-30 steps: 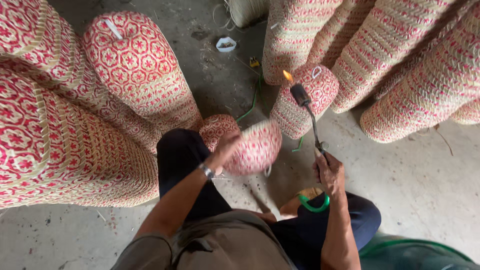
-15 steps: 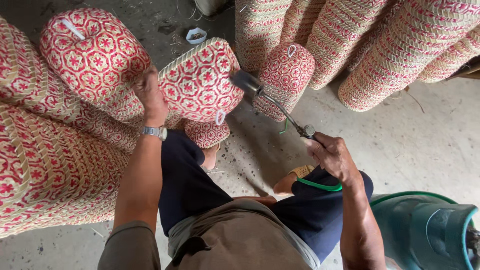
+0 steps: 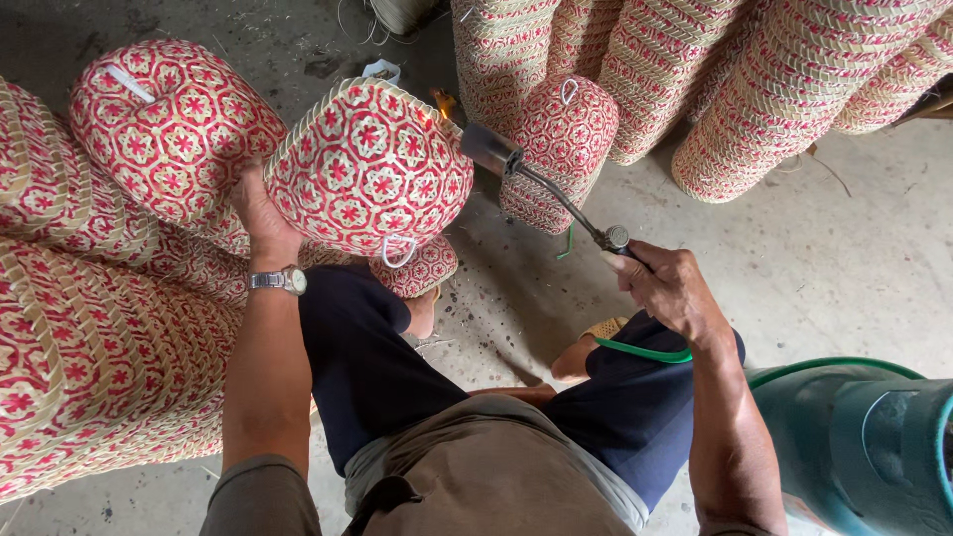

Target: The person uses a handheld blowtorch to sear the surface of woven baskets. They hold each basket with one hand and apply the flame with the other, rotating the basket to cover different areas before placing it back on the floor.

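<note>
Over the knees: basket meets torch

Above the lap, left hand (image 3: 260, 213) grips the rim of a red-and-straw woven basket (image 3: 369, 169), fingers curled behind it, base turned toward the camera. Right hand (image 3: 667, 288) wraps closed around a gas torch (image 3: 541, 179); nozzle sits just beside the basket's right edge, small flame (image 3: 440, 101) showing. Green hose (image 3: 645, 350) trails under the wrist. Stacked baskets (image 3: 89, 337) stand on the concrete floor (image 3: 844, 258).
</note>
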